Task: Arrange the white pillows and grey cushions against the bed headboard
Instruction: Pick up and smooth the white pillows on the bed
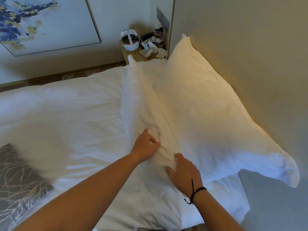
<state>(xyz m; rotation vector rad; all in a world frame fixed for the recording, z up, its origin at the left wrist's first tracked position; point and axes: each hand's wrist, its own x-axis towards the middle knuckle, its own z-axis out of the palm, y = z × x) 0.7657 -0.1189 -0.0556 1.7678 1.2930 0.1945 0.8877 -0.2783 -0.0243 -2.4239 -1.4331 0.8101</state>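
Note:
One white pillow (208, 114) leans against the beige headboard (250, 55) on the right. A second white pillow (141, 100) stands on its edge just in front of it, running away from me. My left hand (145, 145) grips the near end of this second pillow from the left, fingers curled into the fabric. My right hand (183, 172), with a black cord on its wrist, grips the same end from the right. A grey patterned cushion (18, 184) lies on the bed at the lower left, apart from both hands.
The white duvet (66, 114) covers the bed. A bedside table (133, 55) at the far end holds a white headset, a phone and small items. A framed painting (41, 22) hangs on the far wall.

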